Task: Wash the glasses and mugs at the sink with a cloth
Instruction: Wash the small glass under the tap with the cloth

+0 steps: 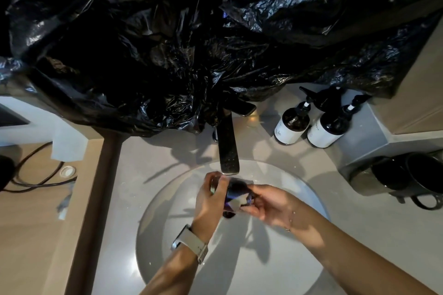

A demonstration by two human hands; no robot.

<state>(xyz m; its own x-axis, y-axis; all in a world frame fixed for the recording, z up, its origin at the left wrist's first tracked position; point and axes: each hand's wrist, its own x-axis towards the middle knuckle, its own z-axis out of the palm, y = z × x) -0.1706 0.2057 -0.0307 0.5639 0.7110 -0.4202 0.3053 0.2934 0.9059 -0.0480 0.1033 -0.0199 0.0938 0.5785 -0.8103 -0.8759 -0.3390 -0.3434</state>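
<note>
Over the round white sink [239, 268], just below the spout of the dark faucet [229, 151], I hold a clear glass [217, 183] lying sideways. My left hand [209, 201], with a watch on the wrist, grips the glass at its left end. A dark cloth [236, 190] covers the right part of the glass, and a bit of it hangs below. My right hand [266, 201] holds the cloth against the glass, fingers curled under it. Two black mugs [407, 175] lie on the counter at the right.
Crumpled black plastic sheeting [191, 43] hangs over the whole back, down to the faucet base. Two dark pump bottles [309, 124] with white labels stand right of the faucet. A black cable [36, 175] lies on the wooden surface at the left.
</note>
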